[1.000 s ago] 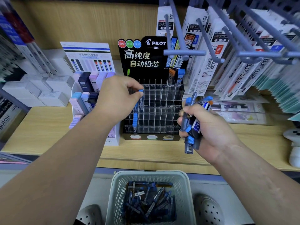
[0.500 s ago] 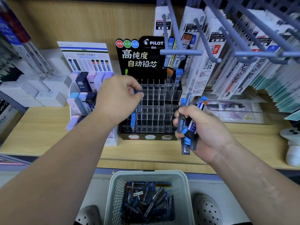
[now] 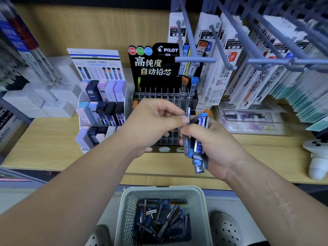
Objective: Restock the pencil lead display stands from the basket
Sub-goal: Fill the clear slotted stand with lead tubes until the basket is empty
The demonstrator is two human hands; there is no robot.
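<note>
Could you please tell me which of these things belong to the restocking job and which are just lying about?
Job in hand:
- left hand pinching one lead case
- right hand gripping a bundle of lead cases
- Pilot display stand
- basket with more cases inside

Just lying about:
- hanging refill packs
- white boxes
- white controller

The scene is seen from a single wide-angle camera worn on the head, aimed forward and down. The wooden shelf [image 3: 53,139] is viewed closely from above, and the white basket [image 3: 159,189] is caught at the bottom edge.
</note>
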